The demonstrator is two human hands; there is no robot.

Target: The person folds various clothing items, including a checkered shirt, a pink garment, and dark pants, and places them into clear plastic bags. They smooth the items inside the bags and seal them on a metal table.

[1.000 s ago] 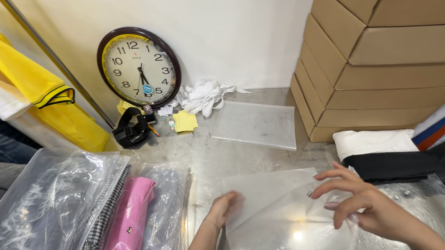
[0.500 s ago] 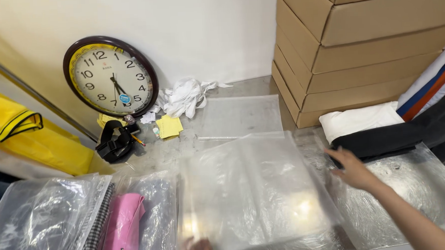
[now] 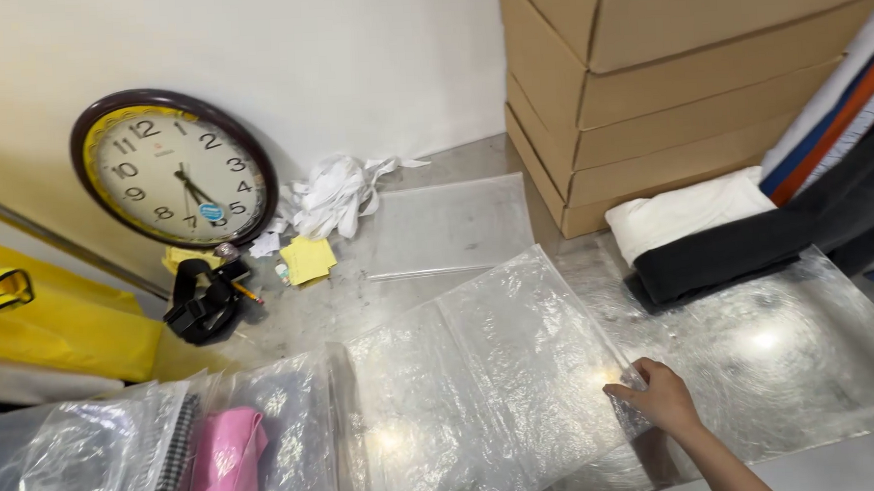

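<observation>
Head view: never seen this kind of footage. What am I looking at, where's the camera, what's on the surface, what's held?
There is no machine here: a person works with bare hands, and the one camera sits on their head, looking down. Only the right hand shows; its fingers pinch the edge of a clear plastic bag spread on the surface. The left hand is out of view. To the left lie more bags, one with a pink item inside. Further back a wall clock leans on the wall, beside white scraps, yellow notes and a black strap. Cardboard boxes are stacked at right, with folded white and black cloth before them.
</observation>
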